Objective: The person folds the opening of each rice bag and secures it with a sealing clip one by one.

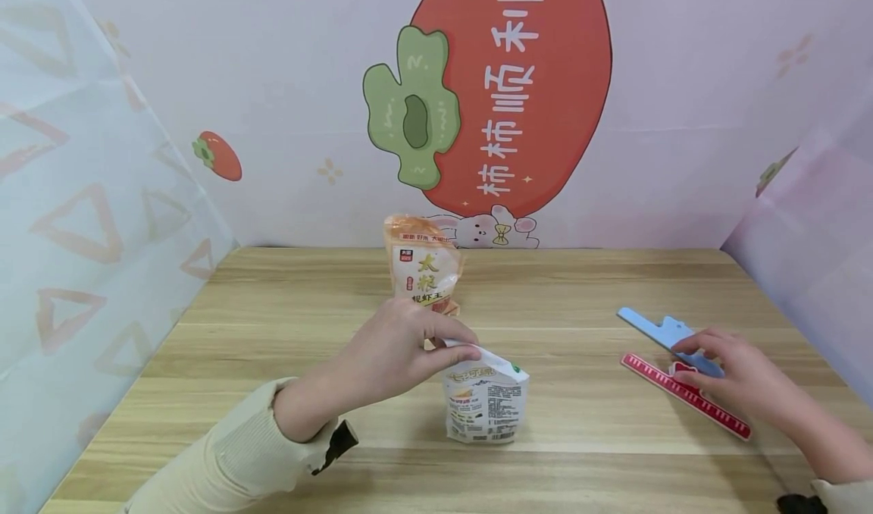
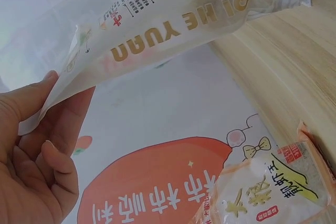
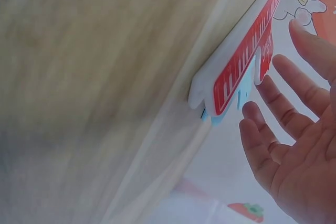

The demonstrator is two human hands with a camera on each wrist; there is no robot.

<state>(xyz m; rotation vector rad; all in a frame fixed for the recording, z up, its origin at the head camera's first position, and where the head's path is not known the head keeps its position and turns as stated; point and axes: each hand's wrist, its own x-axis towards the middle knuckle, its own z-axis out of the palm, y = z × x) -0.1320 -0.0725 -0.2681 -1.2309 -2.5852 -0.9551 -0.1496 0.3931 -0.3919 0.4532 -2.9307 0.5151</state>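
white bag (image 1: 487, 406) sits below the left hand (image 1: 417, 341), which clamps its top; near the right hand (image 1: 740, 370), fingers apart, lie red clip (image 1: 685, 395) and blue clip (image 1: 663, 333).

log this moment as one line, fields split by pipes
left hand: pinches white bag by top edge | right hand: at red clip and blue clip, contact unclear | orange bag: upright, farther back

An orange-and-white packet (image 1: 424, 262) stands toward the back of the wood-grain worktop (image 1: 573, 415), before a backdrop (image 1: 293, 67) printed with a red fruit (image 1: 562, 97).
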